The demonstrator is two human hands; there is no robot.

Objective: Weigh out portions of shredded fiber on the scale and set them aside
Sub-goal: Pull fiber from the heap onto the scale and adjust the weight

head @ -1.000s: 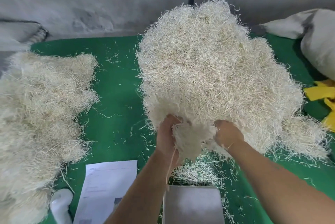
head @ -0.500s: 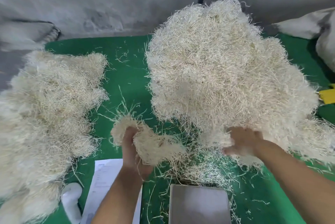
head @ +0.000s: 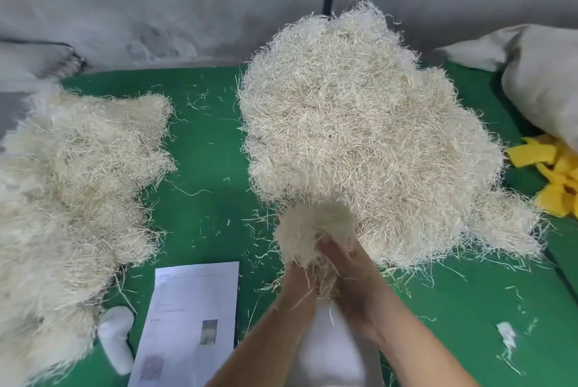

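Head view looks down on a green table [head: 203,224], where both hands meet at lower centre around a handful of shredded fiber [head: 312,230]. The clump bulges up and away from the wrists, its strands fanning toward the big fiber pile [head: 359,142]; it has no clear long axis. The left hand [head: 300,286] and right hand [head: 353,280] are closed on its lower end, fingers half buried. It sits above the fingers, touching the pile's near edge. Below the wrists lies the scale platform [head: 334,352], pale and blurred. A second fiber heap [head: 72,186] lies far left, beside a printed sheet [head: 190,317].
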